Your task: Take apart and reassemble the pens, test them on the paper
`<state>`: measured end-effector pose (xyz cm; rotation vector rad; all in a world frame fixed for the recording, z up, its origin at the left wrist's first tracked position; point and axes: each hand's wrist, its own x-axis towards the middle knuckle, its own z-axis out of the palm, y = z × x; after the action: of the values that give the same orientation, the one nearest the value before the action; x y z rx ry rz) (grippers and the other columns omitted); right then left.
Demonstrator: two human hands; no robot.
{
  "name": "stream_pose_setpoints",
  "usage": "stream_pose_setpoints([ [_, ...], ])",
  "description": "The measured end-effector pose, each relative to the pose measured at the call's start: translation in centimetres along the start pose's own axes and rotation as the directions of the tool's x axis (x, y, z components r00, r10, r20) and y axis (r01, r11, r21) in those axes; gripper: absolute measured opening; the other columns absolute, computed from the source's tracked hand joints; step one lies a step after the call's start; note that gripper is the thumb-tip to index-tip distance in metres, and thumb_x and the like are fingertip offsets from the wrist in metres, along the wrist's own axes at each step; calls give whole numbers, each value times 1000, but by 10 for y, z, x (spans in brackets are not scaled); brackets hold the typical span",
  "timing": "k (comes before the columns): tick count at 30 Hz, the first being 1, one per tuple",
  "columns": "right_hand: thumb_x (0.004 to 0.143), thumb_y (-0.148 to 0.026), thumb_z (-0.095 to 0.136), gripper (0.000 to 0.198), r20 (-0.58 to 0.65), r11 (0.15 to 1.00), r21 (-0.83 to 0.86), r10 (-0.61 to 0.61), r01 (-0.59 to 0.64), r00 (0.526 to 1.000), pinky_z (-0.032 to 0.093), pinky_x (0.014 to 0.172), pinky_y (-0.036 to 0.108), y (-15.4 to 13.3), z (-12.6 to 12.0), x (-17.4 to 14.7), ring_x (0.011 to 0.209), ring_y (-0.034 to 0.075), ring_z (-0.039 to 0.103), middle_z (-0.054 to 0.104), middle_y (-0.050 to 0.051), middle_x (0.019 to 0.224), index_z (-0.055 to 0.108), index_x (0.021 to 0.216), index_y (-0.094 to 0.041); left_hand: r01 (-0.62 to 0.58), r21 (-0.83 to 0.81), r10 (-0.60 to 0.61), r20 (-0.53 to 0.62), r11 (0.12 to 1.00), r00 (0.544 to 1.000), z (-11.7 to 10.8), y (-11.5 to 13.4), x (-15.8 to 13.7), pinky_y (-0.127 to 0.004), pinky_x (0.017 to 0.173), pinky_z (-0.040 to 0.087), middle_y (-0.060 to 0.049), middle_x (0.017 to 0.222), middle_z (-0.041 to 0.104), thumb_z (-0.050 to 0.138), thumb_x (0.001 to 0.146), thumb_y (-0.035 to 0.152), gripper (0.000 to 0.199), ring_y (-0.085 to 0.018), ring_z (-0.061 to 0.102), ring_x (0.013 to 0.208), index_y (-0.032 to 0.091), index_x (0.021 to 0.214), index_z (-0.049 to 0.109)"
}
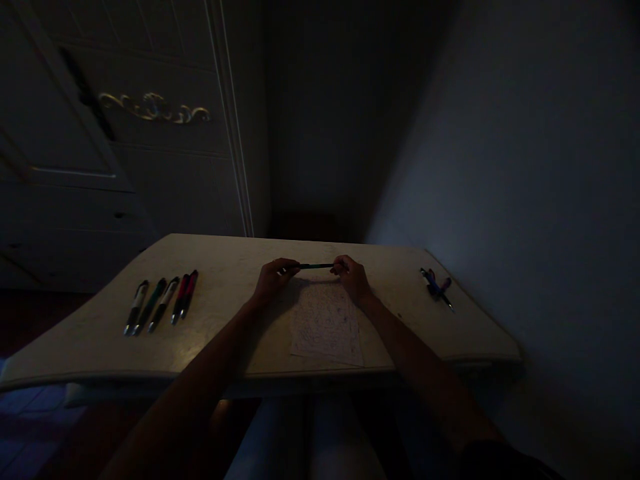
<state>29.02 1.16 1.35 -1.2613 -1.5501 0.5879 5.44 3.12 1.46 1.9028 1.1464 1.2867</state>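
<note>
A slim green pen is stretched level between my two hands, just above the far edge of a sheet of paper. My left hand pinches its dark left end between thumb and fingers. At the other end, the fingers of my right hand are closed on the pen's tip. Dense scribbled marks cover the paper, which lies on the table in front of me. Dim light hides the pen's finer details.
On the left of the pale table several pens lie side by side. A small cluster of pens or pen parts rests at the right. A white cabinet stands behind on the left; a wall borders the right side.
</note>
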Motion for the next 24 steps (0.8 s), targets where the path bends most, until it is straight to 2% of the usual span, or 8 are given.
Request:
stream_pose_setpoints([
  [12,82,-28,50,8,-10,994,-107,-39,37,999,44,71,30,-1,1,-1,72,19,64,66,1,71,56,80,-22,18,-9,-18,9,1000,1000,-1,4,-1,-32,75,52,-8,90,75,66,77,43,31,-22,67,79,17,91,74],
  [14,84,-30,49,12,-16,990,-126,-60,58,998,43,70,29,-1,1,-1,70,18,62,64,1,69,55,77,-22,38,-3,-38,25,999,999,-1,7,-2,-31,71,51,-7,82,74,63,79,47,33,-21,67,75,16,83,74],
  [18,89,-37,43,27,-9,987,-143,-76,74,997,40,65,28,-1,3,-2,63,17,56,59,1,63,52,68,-22,97,25,-98,31,995,995,-1,13,-4,-28,60,46,-5,60,66,50,86,57,51,-18,61,59,16,62,67],
  [21,89,-41,42,30,2,989,-136,-54,53,999,39,62,27,-2,5,-3,60,16,52,56,0,61,50,67,-22,104,20,-104,15,994,994,-1,13,-3,-27,57,44,-4,60,66,50,85,61,53,-17,60,58,17,61,66],
  [24,88,-41,41,30,-18,989,-144,-33,30,999,35,58,26,-1,4,-2,57,15,48,52,-1,58,47,65,-23,99,21,-100,48,995,994,0,10,-1,-27,57,44,-5,59,66,51,83,61,52,-18,59,58,17,62,66],
])
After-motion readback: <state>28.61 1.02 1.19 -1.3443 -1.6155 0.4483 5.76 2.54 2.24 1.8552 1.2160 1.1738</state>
